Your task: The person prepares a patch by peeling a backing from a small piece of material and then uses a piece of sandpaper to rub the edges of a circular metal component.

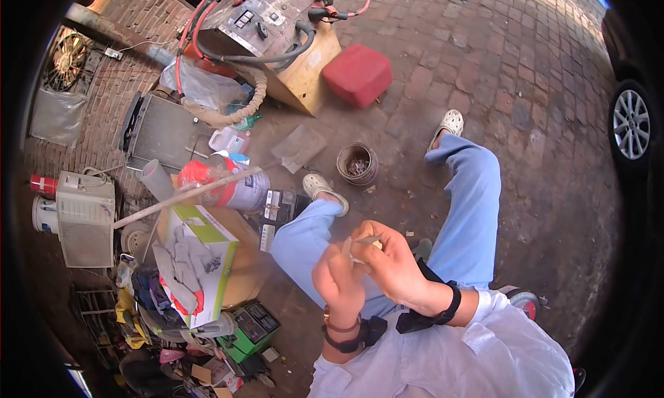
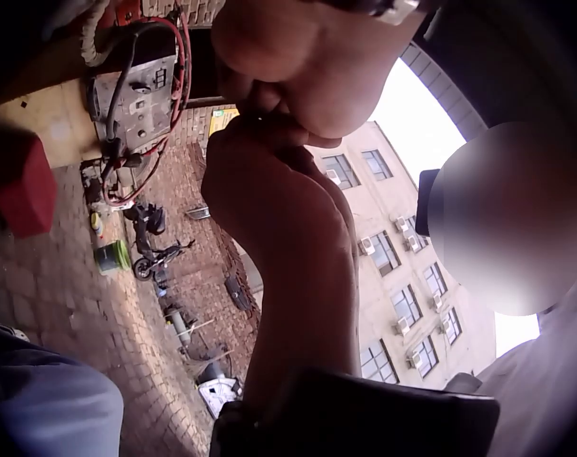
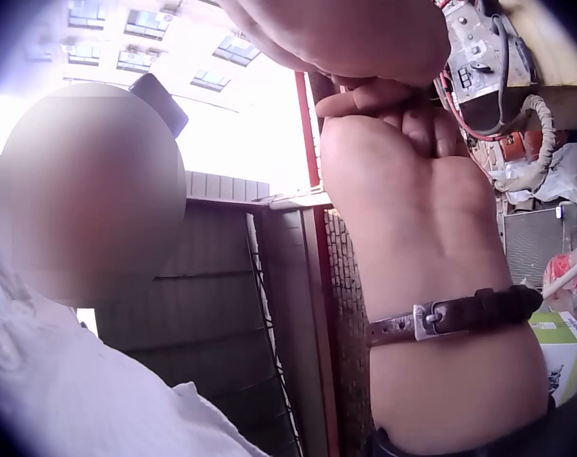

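Both hands meet in front of the lap in the head view. My right hand (image 1: pixel 398 266) pinches a small pale piece (image 1: pixel 377 244) with a thin grey pointed part (image 1: pixel 369 239) beside it; fingers cover most of it and I cannot tell its kind. My left hand (image 1: pixel 339 277) has its fingers curled at the same small piece, fingertips against those of the right. In the left wrist view the right hand (image 2: pixel 269 181) shows bent at the wrist, and the right wrist view has the left hand (image 3: pixel 403 152); in both, fingers hide the piece.
A round tin (image 1: pixel 357 164) with brownish bits inside stands on the brick ground beyond the feet. Farther off are a red container (image 1: pixel 357 76) and a metal machine with cables (image 1: pixel 266 24). On the left sit a car battery (image 1: pixel 277 214), a cardboard box (image 1: pixel 242 259) and a long stick (image 1: pixel 187 197).
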`<action>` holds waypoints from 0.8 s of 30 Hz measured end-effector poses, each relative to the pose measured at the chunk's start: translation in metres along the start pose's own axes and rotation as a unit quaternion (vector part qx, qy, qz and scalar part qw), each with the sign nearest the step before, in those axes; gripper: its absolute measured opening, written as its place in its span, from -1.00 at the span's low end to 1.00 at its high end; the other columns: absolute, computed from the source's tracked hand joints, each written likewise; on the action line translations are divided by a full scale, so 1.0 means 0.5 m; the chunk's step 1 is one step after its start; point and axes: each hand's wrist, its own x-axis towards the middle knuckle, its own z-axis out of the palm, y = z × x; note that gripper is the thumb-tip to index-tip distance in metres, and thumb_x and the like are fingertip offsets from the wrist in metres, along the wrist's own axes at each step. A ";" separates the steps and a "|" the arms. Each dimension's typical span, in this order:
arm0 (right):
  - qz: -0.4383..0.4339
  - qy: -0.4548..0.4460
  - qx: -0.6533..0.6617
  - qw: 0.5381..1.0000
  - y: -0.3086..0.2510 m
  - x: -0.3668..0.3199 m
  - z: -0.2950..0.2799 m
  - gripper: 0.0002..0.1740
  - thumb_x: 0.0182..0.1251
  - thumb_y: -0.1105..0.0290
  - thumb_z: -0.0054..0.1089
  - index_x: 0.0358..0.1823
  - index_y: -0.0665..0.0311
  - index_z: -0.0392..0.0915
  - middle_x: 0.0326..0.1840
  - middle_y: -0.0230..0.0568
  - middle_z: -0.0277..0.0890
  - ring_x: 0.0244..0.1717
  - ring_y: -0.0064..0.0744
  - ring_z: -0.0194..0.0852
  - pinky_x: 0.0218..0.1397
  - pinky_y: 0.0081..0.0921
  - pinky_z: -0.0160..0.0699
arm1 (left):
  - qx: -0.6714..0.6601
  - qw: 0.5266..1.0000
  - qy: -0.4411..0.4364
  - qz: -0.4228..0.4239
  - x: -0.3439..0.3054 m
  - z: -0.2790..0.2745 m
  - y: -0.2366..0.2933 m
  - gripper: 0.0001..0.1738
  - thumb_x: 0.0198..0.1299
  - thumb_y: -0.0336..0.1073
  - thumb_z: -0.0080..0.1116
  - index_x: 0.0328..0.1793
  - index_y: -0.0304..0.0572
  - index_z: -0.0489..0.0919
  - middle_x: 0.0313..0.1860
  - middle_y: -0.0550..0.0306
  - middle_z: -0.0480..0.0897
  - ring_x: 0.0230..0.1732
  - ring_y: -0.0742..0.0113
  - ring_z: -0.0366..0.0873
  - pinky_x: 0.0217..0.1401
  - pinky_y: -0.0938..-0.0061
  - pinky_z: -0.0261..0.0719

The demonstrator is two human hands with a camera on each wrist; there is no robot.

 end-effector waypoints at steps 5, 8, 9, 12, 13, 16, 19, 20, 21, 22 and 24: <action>-0.009 -0.037 0.148 0.988 0.012 0.000 -0.015 -0.91 0.39 0.50 0.00 -0.29 0.35 0.35 -0.36 -0.27 0.43 -0.42 -0.60 0.42 -0.32 -0.58 0.60 | -0.077 0.996 0.012 -0.042 0.005 0.013 0.018 -0.87 0.27 -0.45 0.01 -0.33 -0.38 0.44 -0.55 0.13 0.43 -0.55 0.37 0.28 -0.50 0.49 0.27; -0.050 -0.022 0.065 0.996 0.010 -0.008 0.001 -0.90 0.39 0.50 0.01 -0.31 0.35 0.35 -0.39 -0.31 0.42 -0.42 -0.65 0.40 -0.35 -0.64 0.52 | -0.125 0.988 0.049 -0.076 0.007 0.017 0.021 -0.80 0.33 -0.40 -0.07 -0.32 -0.39 0.45 -0.55 0.17 0.43 -0.54 0.41 0.28 -0.49 0.50 0.27; -0.062 -0.001 -0.010 0.998 0.010 -0.009 0.002 -0.90 0.40 0.50 0.01 -0.31 0.35 0.35 -0.40 -0.32 0.43 -0.42 -0.66 0.40 -0.37 -0.65 0.48 | -0.127 0.986 0.046 -0.097 0.006 0.017 0.022 -0.77 0.35 -0.38 -0.11 -0.32 -0.40 0.46 -0.55 0.19 0.43 -0.53 0.42 0.28 -0.49 0.50 0.27; -0.067 -0.005 -0.030 0.997 0.011 -0.008 0.006 -0.90 0.40 0.51 0.00 -0.31 0.35 0.35 -0.38 -0.32 0.44 -0.44 -0.66 0.40 -0.39 -0.66 0.43 | -0.105 0.989 0.030 -0.103 0.005 0.011 0.024 -0.80 0.32 -0.41 -0.09 -0.34 -0.39 0.45 -0.56 0.15 0.42 -0.54 0.39 0.28 -0.50 0.49 0.27; -0.067 -0.005 -0.030 0.997 0.010 -0.007 0.007 -0.90 0.40 0.51 0.00 -0.31 0.35 0.35 -0.38 -0.32 0.44 -0.44 -0.66 0.40 -0.39 -0.66 0.43 | -0.105 0.989 0.030 -0.102 0.006 0.010 0.024 -0.80 0.32 -0.41 -0.09 -0.34 -0.39 0.45 -0.56 0.15 0.42 -0.54 0.39 0.28 -0.50 0.49 0.27; -0.044 0.013 -0.016 0.999 0.009 -0.008 0.006 -0.91 0.40 0.51 0.00 -0.30 0.35 0.36 -0.39 -0.31 0.45 -0.46 -0.63 0.41 -0.40 -0.65 0.44 | -0.071 0.993 0.003 -0.097 0.003 0.006 0.018 -0.83 0.28 -0.44 -0.05 -0.37 -0.38 0.43 -0.57 0.10 0.40 -0.56 0.35 0.27 -0.52 0.48 0.26; -0.052 0.002 -0.018 0.998 0.014 -0.006 0.004 -0.92 0.39 0.52 -0.01 -0.31 0.35 0.36 -0.41 -0.32 0.44 -0.47 -0.63 0.42 -0.42 -0.64 0.45 | -0.044 0.995 -0.003 -0.091 0.002 0.000 0.012 -0.85 0.23 -0.45 -0.01 -0.40 -0.37 0.41 -0.57 0.06 0.39 -0.58 0.30 0.27 -0.53 0.46 0.26; -0.059 0.002 -0.034 0.998 0.012 -0.005 0.002 -0.92 0.38 0.53 -0.01 -0.31 0.35 0.36 -0.41 -0.32 0.44 -0.47 -0.63 0.42 -0.42 -0.64 0.44 | -0.041 0.995 -0.001 -0.088 0.005 0.003 0.018 -0.86 0.22 -0.46 -0.01 -0.40 -0.37 0.41 -0.57 0.05 0.39 -0.58 0.27 0.27 -0.53 0.46 0.26; -0.064 0.004 -0.049 0.997 0.012 -0.006 0.000 -0.93 0.37 0.54 -0.01 -0.32 0.35 0.36 -0.42 -0.32 0.44 -0.47 -0.63 0.42 -0.42 -0.64 0.44 | -0.038 0.995 -0.001 -0.087 0.004 0.006 0.021 -0.86 0.21 -0.46 0.00 -0.40 -0.37 0.41 -0.57 0.04 0.39 -0.58 0.25 0.28 -0.53 0.45 0.26; -0.061 0.007 -0.050 0.997 0.011 -0.009 0.000 -0.93 0.37 0.54 -0.01 -0.32 0.35 0.36 -0.42 -0.32 0.44 -0.47 -0.63 0.42 -0.42 -0.64 0.44 | -0.039 0.995 -0.001 -0.091 0.001 0.006 0.020 -0.86 0.21 -0.46 0.00 -0.40 -0.37 0.41 -0.57 0.04 0.39 -0.58 0.25 0.28 -0.53 0.45 0.26; -0.040 0.005 -0.023 0.999 0.006 -0.005 0.004 -0.93 0.35 0.54 -0.01 -0.32 0.35 0.36 -0.42 -0.32 0.45 -0.46 -0.63 0.42 -0.42 -0.65 0.43 | -0.062 0.993 -0.003 -0.101 0.002 0.003 0.014 -0.87 0.20 -0.46 0.01 -0.39 -0.37 0.41 -0.57 0.02 0.40 -0.58 0.22 0.29 -0.53 0.43 0.27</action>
